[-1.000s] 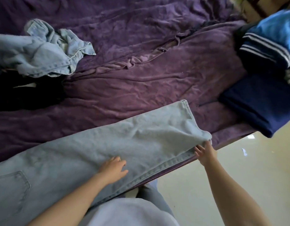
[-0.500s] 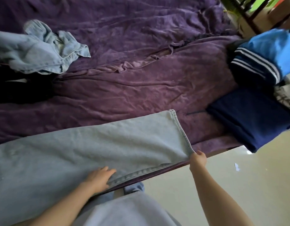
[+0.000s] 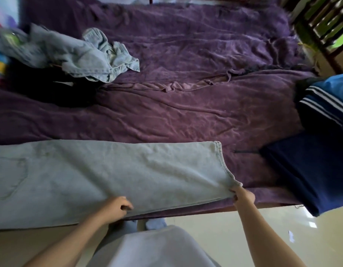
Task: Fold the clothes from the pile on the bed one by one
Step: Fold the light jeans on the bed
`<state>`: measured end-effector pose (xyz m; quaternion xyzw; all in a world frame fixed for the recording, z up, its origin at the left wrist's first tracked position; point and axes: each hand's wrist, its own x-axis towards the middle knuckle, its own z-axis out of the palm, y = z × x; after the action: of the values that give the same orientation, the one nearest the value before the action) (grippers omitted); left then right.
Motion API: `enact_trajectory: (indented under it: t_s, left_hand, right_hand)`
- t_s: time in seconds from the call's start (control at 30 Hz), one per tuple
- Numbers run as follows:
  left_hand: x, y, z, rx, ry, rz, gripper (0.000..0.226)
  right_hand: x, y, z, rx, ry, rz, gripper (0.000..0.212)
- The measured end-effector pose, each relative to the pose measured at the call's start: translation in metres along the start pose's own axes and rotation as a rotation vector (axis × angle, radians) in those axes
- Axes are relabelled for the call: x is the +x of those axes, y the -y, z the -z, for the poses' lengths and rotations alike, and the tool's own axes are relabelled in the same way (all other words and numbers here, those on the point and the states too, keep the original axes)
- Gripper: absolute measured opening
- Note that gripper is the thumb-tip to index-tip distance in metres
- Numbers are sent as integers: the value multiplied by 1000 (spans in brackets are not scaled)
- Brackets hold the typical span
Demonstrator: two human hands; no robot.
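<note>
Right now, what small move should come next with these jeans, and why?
Probably carry the hem leftward toward the waist, folding the light-blue jeans in half: they lie flat, the right hand pinches the hem corner, the left hand holds the near edge.

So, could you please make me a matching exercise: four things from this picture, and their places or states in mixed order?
1 spread jeans
2 crumpled denim garment
3 navy folded garment
4 right hand

a hangs over the bed edge at right
b pinches the jeans' hem corner
c lies flat along the near edge
d heaped at far left

Pairs: 1-c, 2-d, 3-a, 4-b
</note>
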<state>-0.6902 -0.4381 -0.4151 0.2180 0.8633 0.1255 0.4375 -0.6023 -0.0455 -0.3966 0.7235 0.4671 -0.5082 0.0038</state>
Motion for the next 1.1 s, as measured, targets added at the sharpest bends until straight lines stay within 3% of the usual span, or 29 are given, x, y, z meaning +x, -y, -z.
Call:
enact_trajectory:
  t_s: [0.1, 0.2, 0.3, 0.43, 0.6, 0.77, 0.87, 0.93, 1.0, 1.03, 1.1]
  left_hand:
    - [-4, -7, -12, 47, 86, 34, 39]
    - [-11, -9, -4, -296, 54, 109, 40]
    - [-23, -4, 19, -621, -121, 195, 35]
    - [-42, 14, 65, -1052, -350, 206, 33]
    - [-77, 51, 132, -1570, -550, 88, 19]
    - [-128, 111, 194, -1926, -542, 35, 51]
    - [-157, 161, 216, -1921, -456, -16, 74]
    - [-177, 190, 224, -1879, -380, 50, 66]
    - [-189, 220, 225, -1648, -504, 203, 30]
    - [-193, 234, 222, -1491, -607, 243, 29]
    - [-199, 259, 220, -1283, -674, 255, 56]
  right_hand:
    - [-18, -7, -5, 3, -89, 59, 31]
    - [-49, 11, -19, -90, -152, 254, 35]
    - [-91, 41, -41, -102, -102, 479, 30]
    - [-177, 64, -98, -101, 157, 742, 21]
    - [-297, 40, -176, -165, 516, 979, 10]
    - [-414, -15, -249, -176, 838, 1071, 28]
    - [-470, -65, -287, -351, 1025, 1081, 29]
    - [-494, -96, -308, -559, 1101, 1129, 23]
    - [-509, -118, -324, -742, 1149, 1144, 26]
    - [-511, -126, -330, -816, 1184, 1134, 35]
    - [-510, -138, -336, -926, 1249, 1128, 44]
